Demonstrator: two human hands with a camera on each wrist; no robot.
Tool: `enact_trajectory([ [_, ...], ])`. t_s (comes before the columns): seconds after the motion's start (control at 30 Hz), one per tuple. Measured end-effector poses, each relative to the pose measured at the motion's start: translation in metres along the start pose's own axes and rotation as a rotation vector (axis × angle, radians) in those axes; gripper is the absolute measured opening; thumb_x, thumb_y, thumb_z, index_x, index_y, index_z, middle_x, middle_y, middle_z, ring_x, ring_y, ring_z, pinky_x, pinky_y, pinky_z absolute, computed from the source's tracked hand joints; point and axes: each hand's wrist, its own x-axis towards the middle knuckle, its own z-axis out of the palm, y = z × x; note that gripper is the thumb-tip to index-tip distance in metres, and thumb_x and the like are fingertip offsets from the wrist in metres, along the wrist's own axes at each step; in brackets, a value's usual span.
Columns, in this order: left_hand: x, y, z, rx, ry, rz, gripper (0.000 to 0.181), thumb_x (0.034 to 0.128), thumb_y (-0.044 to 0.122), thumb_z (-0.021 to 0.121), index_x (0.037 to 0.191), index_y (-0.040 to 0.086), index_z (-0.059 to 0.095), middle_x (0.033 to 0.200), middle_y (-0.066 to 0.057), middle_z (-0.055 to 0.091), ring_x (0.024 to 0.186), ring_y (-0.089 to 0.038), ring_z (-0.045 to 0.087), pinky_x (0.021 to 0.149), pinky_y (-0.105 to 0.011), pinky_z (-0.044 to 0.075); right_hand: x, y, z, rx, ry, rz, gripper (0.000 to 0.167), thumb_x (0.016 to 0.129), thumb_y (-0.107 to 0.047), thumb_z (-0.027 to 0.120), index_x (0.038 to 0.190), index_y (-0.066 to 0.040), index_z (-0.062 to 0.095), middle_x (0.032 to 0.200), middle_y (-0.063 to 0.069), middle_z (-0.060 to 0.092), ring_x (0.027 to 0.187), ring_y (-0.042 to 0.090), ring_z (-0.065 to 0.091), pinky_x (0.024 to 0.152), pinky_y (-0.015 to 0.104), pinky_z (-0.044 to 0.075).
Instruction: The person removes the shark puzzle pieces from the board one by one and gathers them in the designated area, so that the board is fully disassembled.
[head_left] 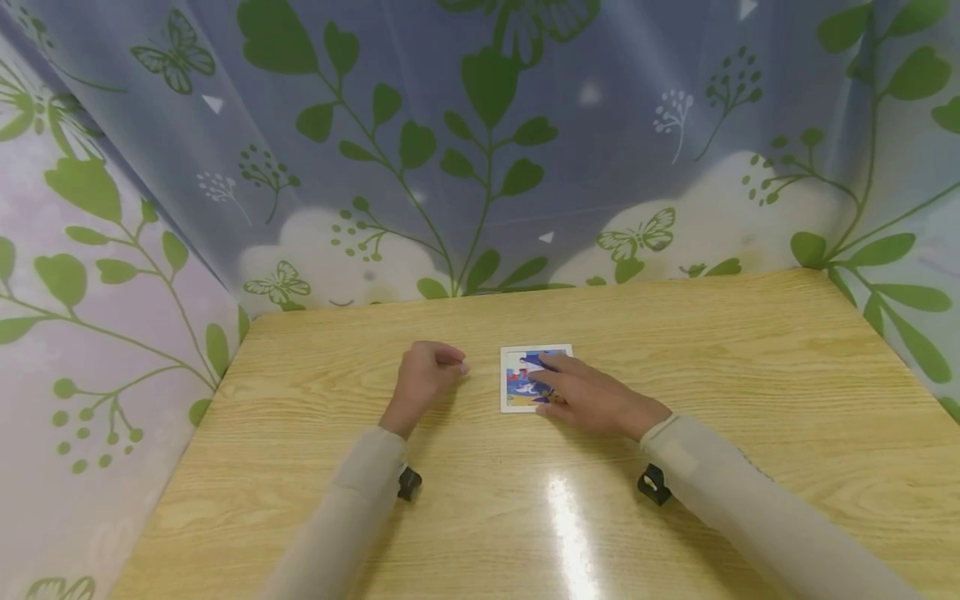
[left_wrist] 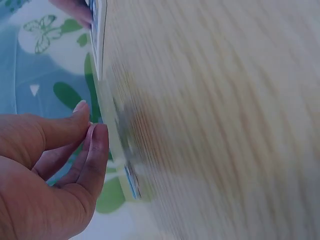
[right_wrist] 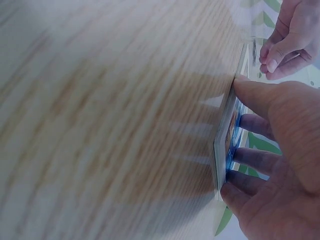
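Observation:
A small square jigsaw puzzle (head_left: 517, 400) in a white frame lies flat on the table. It shows a blue and purple picture, with a pale patch at its upper left. My right hand (head_left: 592, 398) rests over its right part, fingers spread and fingertips on the picture, thumb at the near edge. To the left of the puzzle, my left hand (head_left: 426, 379) is held just above the table. In the left wrist view its thumb and fingertips (left_wrist: 99, 135) meet; whether a small thing is between them, I cannot tell.
A thin blue-edged flat thing (left_wrist: 132, 181) lies on the table beyond the left hand in the left wrist view. The wooden table (head_left: 675, 333) ends at a patterned curtain (head_left: 420, 217) at the back and left. Black wrist cameras (head_left: 654, 485) sit under both sleeves.

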Motion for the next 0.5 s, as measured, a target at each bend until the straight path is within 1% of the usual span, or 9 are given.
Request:
enact_trajectory([
  [0.13,-0.001,0.009,0.008,0.015,-0.04,0.021,0.016,0.0872,0.005,0.079,0.101,-0.002,0.076,0.095,-0.012,0.075,0.088,-0.024,0.071,0.082,-0.037,0.058,0.0,0.0,0.0,0.003,0.0,0.003,0.053,0.103,-0.027,0.062,0.147,0.0,0.05,0.158,0.029,0.032,0.146,0.046,0.029,0.116,0.056,0.029],
  [0.33,0.0,0.015,0.02,0.033,-0.101,0.088,0.014,0.0875,0.003,0.078,0.101,-0.002,0.076,0.094,-0.012,0.075,0.088,-0.023,0.071,0.082,-0.035,0.058,0.0,0.0,0.0,0.011,-0.004,0.007,0.053,0.103,-0.028,0.062,0.147,0.0,0.049,0.158,0.029,0.031,0.146,0.046,0.029,0.117,0.056,0.028],
  [0.4,0.001,0.018,0.023,0.035,-0.121,0.113,0.016,0.0871,0.003,0.079,0.102,-0.003,0.076,0.095,-0.013,0.075,0.088,-0.023,0.071,0.081,-0.034,0.058,0.0,0.0,-0.001,0.012,-0.004,0.006,0.054,0.103,-0.028,0.062,0.147,0.0,0.049,0.158,0.029,0.031,0.146,0.046,0.029,0.117,0.056,0.028],
  [0.5,0.001,0.021,0.027,0.035,-0.149,0.134,0.019,0.0867,0.005,0.08,0.103,-0.003,0.076,0.097,-0.013,0.075,0.09,-0.024,0.071,0.082,-0.034,0.058,0.001,0.0,-0.001,0.004,-0.002,0.001,0.053,0.103,-0.027,0.062,0.146,0.0,0.049,0.157,0.03,0.032,0.145,0.047,0.03,0.116,0.056,0.03],
])
